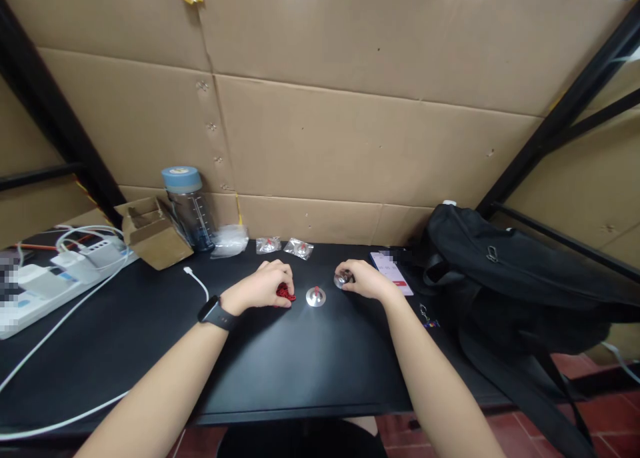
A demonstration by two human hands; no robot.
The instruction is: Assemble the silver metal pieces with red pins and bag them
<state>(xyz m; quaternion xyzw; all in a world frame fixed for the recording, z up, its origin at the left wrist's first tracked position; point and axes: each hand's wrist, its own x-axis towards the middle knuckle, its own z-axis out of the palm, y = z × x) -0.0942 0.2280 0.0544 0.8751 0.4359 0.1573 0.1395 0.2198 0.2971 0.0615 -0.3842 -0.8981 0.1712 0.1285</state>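
Observation:
My left hand [265, 286], a black watch on its wrist, is closed over a small heap of red cord-like pieces [286, 293] on the black table. My right hand [367, 280] has its fingers curled round a shiny silver disc [342, 279] at the table top. Between the two hands lies another round silver disc [315, 298] with a raised middle and a red piece on top. Farther back are two small clear bags, a left bag [261, 247] and a right bag [307, 251], each with a silver disc and a red piece inside.
Clear plastic bags [230, 241] lie beside a blue-lidded bottle [187, 208] and an open cardboard box [155, 235]. A white power strip [45, 295] with cables is at left. On the right are a phone [393, 271], a keyring [429, 319] and a black bag [515, 285]. Cardboard stands behind.

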